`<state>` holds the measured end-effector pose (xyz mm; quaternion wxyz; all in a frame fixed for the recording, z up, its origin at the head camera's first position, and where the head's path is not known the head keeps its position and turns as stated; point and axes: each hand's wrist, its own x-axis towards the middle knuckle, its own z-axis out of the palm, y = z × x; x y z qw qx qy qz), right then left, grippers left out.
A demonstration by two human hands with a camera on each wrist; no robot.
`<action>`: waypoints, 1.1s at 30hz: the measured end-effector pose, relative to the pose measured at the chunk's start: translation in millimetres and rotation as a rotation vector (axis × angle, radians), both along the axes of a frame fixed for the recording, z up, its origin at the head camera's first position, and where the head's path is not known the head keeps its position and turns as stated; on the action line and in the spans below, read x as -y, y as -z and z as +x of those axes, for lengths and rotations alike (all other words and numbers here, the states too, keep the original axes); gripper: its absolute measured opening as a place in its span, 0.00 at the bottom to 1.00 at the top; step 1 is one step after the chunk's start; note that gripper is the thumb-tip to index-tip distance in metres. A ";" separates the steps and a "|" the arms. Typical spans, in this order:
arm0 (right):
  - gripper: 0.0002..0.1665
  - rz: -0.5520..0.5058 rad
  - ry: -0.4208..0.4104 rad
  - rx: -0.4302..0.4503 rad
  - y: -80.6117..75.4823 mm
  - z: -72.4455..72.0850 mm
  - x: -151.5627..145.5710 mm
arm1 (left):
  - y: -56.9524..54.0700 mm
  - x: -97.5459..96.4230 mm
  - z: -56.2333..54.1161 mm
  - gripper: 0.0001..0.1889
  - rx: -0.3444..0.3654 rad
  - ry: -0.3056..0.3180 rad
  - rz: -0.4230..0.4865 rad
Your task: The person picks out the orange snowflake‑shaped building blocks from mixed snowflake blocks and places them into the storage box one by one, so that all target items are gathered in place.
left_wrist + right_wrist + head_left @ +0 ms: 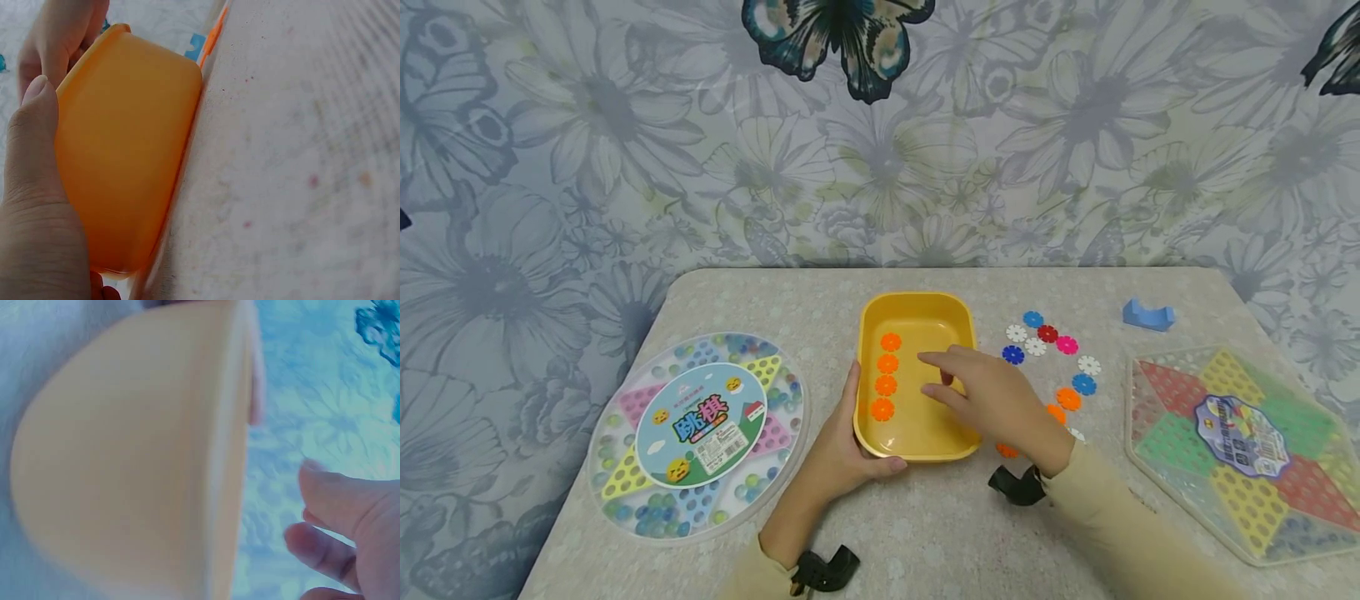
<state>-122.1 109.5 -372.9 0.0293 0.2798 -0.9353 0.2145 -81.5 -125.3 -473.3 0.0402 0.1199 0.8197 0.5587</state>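
Note:
A yellow plastic tray point(917, 437) sits on the table in the head view. My left hand point(837, 454) grips its near left corner, fingers along the left side and thumb across the front; in the left wrist view the thumb point(39, 119) lies by the tray's wall point(125, 150). Several orange snowflake discs point(887, 385) form a column inside the tray, along its left side. Over the tray's right half hovers my right hand point(1000, 400), index finger stretched out and thumb apart, with nothing between them. The right wrist view shows that thumb and fingers point(325, 550) beyond the tray's rim.
Loose snowflake discs point(1047, 333) in several colours lie right of the tray, some partly behind the right arm. A round marble game board point(702, 425) is at left, a hexagonal one point(1243, 437) at right. A small blue plastic piece point(1148, 316) stands at the back right.

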 end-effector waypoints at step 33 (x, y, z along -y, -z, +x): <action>0.20 0.127 0.183 0.223 56.0 -5.9 -94.3 | 2.7 1.8 -1.8 0.74 -0.016 0.028 0.060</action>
